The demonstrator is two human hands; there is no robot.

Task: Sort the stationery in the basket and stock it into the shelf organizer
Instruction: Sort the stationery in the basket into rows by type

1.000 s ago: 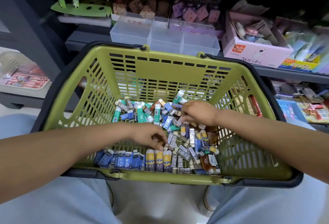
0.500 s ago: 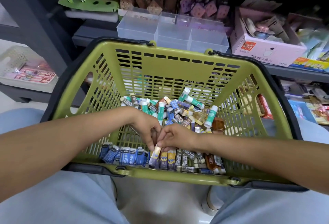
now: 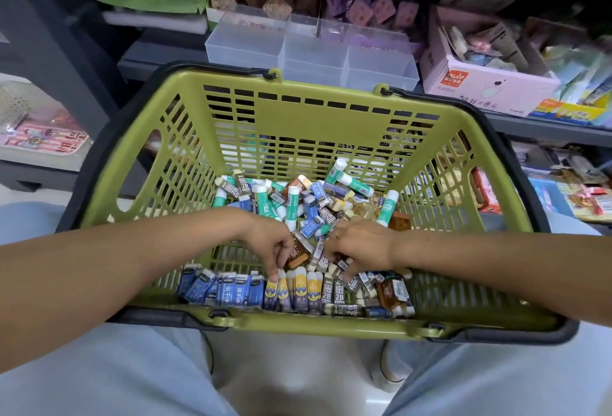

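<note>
Down in the slatted green plastic basket (image 3: 298, 107), left hand (image 3: 270, 243) fingertips curl onto upright boxy yellow-topped erasers (image 3: 294, 290); right hand (image 3: 359, 250) fingers claw, seemingly gripping, small sleeved blocks beneath.

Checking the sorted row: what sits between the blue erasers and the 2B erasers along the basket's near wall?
In the head view, yellow-and-purple erasers stand between the blue erasers and 2B erasers.

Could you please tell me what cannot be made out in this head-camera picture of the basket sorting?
- Head view: whether the right hand grips anything; its fingertips are buried among the erasers.
- Head view: the small print on the blue-sleeved erasers is too small to read.
- Head view: the clear organizer floor is hidden by its frosted walls and the basket rim.
- Head view: goods on the right shelf are blurred and cut off by the edge.
</note>
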